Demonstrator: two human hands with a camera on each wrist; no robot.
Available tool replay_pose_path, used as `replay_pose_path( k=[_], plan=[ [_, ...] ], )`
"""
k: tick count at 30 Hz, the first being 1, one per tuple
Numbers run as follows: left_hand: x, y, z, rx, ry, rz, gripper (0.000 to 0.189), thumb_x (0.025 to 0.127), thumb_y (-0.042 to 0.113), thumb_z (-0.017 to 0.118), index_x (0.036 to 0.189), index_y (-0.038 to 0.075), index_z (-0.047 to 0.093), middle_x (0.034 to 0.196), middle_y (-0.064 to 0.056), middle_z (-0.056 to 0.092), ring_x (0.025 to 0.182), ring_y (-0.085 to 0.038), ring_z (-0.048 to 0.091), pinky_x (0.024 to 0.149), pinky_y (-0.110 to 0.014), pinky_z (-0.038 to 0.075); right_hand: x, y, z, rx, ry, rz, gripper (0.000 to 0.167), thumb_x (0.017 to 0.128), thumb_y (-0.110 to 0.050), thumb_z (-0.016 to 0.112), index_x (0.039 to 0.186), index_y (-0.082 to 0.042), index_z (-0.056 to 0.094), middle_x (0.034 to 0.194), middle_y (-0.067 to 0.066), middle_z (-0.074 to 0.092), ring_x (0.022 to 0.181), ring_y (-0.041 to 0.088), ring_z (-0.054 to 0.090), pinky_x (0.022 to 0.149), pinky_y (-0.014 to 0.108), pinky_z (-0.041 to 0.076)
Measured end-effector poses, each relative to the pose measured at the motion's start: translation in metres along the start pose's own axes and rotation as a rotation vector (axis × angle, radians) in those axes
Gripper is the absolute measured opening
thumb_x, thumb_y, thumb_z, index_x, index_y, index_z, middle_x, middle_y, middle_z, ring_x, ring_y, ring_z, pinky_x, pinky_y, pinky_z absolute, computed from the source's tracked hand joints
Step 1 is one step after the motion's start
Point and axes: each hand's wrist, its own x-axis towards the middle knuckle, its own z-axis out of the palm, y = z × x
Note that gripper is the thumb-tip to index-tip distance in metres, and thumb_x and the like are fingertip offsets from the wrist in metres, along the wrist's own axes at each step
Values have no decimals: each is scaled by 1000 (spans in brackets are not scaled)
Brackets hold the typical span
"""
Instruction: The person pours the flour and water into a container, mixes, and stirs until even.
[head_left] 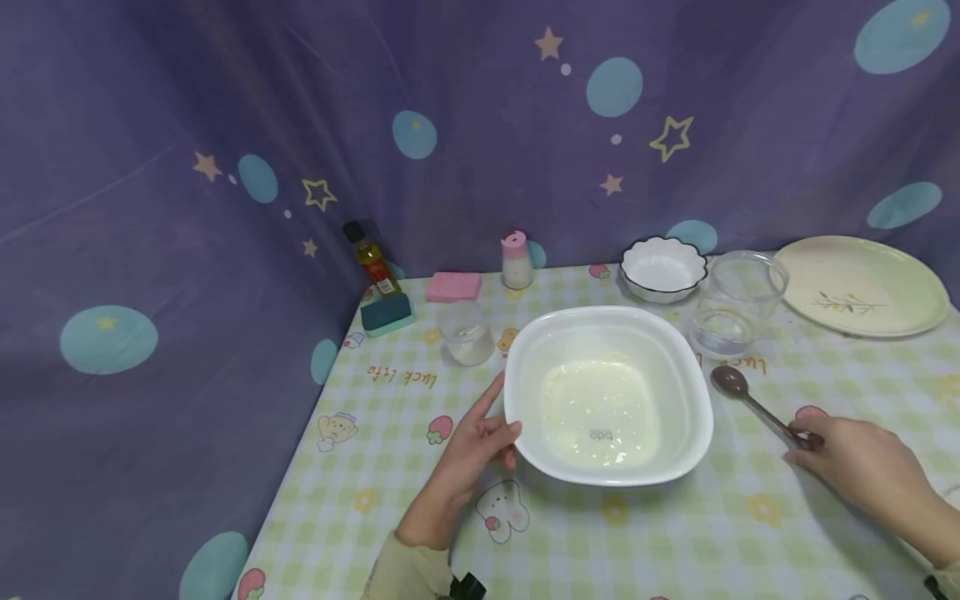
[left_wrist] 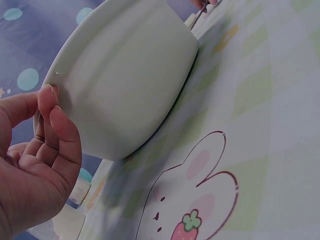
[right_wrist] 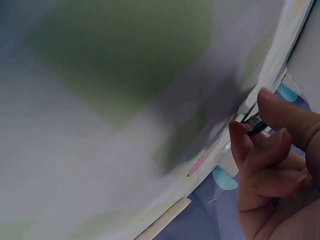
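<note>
A large white basin (head_left: 686,417) with a pale, wet mixture (head_left: 600,400) across its bottom stands on the checked tablecloth. At its left side my left hand (head_left: 472,442) pinches the rim between thumb and fingers; the left wrist view shows the fingertips against the basin's outer wall (left_wrist: 125,75). To the right of the basin, my right hand (head_left: 862,462) holds a brown spoon (head_left: 730,382) by the handle end, its bowl pointing toward the basin. In the right wrist view the thumb and forefinger pinch the handle (right_wrist: 256,125), and the spoon's bowl is hidden.
Behind the basin are a clear cup (head_left: 467,335) with white contents, a pink-topped shaker (head_left: 516,262), a pink sponge (head_left: 453,287), a dark green sponge (head_left: 386,313) and an oil bottle (head_left: 375,262). At the back right stand a scalloped dish (head_left: 663,271), a clear container (head_left: 738,304) and an oval plate (head_left: 862,283).
</note>
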Motion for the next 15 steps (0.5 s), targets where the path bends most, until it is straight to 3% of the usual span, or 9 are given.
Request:
replay_pose_path(
  k=[3, 8, 15],
  plan=[
    [1, 0, 0, 3, -1, -7, 71, 93, 15, 67, 150, 41, 33, 77, -2, 66, 56, -12, 57, 63, -26, 50, 2, 4, 4, 2, -18, 4, 29, 68, -20, 86, 87, -7, 69, 63, -8, 48, 52, 12, 41, 47, 33, 35],
    [1, -1, 0, 2, -5, -4, 71, 92, 16, 68, 150, 41, 34, 77, -2, 66, 56, -12, 57, 63, -26, 50, 5, 9, 5, 1, -39, 14, 29, 66, -23, 87, 83, -8, 68, 66, -7, 52, 55, 14, 46, 50, 38, 41],
    [1, -2, -1, -1, -6, -4, 73, 91, 17, 70, 150, 40, 34, 80, -3, 67, 56, -12, 58, 62, -25, 50, 3, 6, 6, 6, -25, -38, 32, 65, -25, 87, 80, -7, 65, 65, -7, 51, 54, 13, 47, 50, 37, 44]
  ],
)
